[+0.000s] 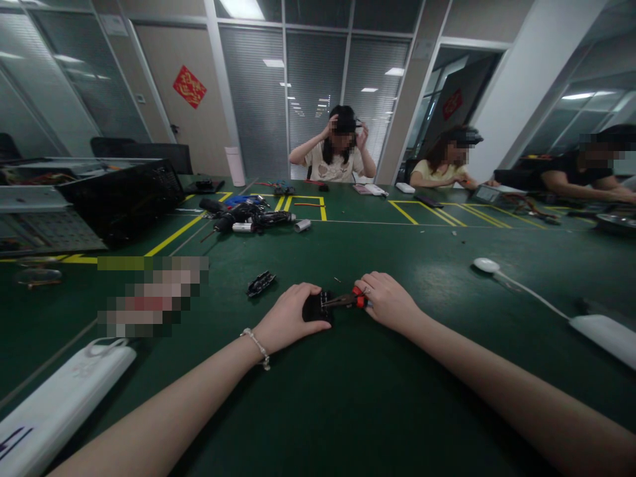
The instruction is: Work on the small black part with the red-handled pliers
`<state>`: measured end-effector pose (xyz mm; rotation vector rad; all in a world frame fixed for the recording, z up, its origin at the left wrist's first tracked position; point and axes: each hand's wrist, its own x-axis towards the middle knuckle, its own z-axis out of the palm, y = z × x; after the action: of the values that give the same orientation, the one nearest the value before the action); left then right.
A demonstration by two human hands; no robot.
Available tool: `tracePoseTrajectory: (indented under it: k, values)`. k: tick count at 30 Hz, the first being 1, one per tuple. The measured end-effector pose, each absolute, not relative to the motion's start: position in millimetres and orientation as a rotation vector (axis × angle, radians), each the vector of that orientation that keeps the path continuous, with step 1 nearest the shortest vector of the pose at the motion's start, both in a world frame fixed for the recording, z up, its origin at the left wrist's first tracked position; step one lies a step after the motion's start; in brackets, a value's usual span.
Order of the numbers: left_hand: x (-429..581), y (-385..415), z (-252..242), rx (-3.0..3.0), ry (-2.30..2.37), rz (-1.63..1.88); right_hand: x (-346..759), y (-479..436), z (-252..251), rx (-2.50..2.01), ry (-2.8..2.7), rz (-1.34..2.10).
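My left hand (288,317) grips a small black plastic part (314,309) on the table, its thumb and fingers around the sides. Needle-nose pliers (342,301) with red handles are in my right hand (391,301), fingers closed round the grips. The pliers point left, and their tips meet the right side of the black part. Whether the jaws pinch anything is too small to tell. Left of and beyond my left hand lies another black piece (261,283) with an uneven outline. A tiny sliver (338,279) rests just beyond the pliers.
A power drill (228,218) lies in a heap of dark tools and parts, with white cylinders (302,226) nearby. An open computer case (124,199) stands at left. White power banks (74,397) (606,336) flank my arms. Several people sit across the green table (348,411).
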<state>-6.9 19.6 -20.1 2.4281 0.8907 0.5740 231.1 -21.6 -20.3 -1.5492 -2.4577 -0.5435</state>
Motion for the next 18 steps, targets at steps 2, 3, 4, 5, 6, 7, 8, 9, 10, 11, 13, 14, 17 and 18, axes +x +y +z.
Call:
tracePoseTrajectory:
  k: [2,3,4,5,6,7,8,9,10,11,13,14,17,18]
  values:
    - [-6.9,19.5,-20.2,2.440,0.884,0.580,231.1,-21.1,-20.6,-1.546,-2.463,-0.541]
    - [-6.8,19.6,-20.4,2.447,0.879,0.581,231.1,-20.9,-20.5,-1.539,-2.468,-0.538]
    - [-6.7,19.7,-20.6,2.454,0.875,0.583,231.0,-20.8,-20.4,-1.531,-2.474,-0.534]
    - [-6.5,19.9,-20.8,2.461,0.871,0.585,230.8,-20.8,-20.2,-1.524,-2.476,-0.532]
    - [-6.4,20.2,-21.1,2.466,0.869,0.587,230.7,-20.9,-20.1,-1.517,-2.478,-0.531]
    - [-6.4,20.4,-21.4,2.469,0.868,0.587,230.6,-20.9,-20.1,-1.515,-2.477,-0.530]
    - [-6.4,20.6,-21.6,2.471,0.867,0.586,230.5,-21.0,-20.1,-1.517,-2.472,-0.530]
    - [-6.5,20.8,-21.7,2.471,0.868,0.585,230.4,-21.1,-20.1,-1.521,-2.463,-0.532]
    - [-6.6,20.9,-21.6,2.470,0.869,0.583,230.4,-21.2,-20.2,-1.525,-2.456,-0.534]
    - [-6.8,20.9,-21.4,2.467,0.871,0.581,230.4,-21.2,-20.2,-1.527,-2.449,-0.536]
    - [-7.1,20.8,-20.6,2.457,0.871,0.571,230.4,-21.4,-19.9,-1.523,-2.448,-0.535]
    - [-7.2,20.7,-20.1,2.453,0.871,0.567,230.5,-21.5,-19.6,-1.517,-2.455,-0.528]
    - [-7.2,20.4,-19.3,2.447,0.875,0.558,230.7,-21.8,-18.6,-1.495,-2.483,-0.510]
    - [-7.0,20.4,-19.4,2.447,0.879,0.560,230.8,-21.8,-18.4,-1.488,-2.490,-0.511]
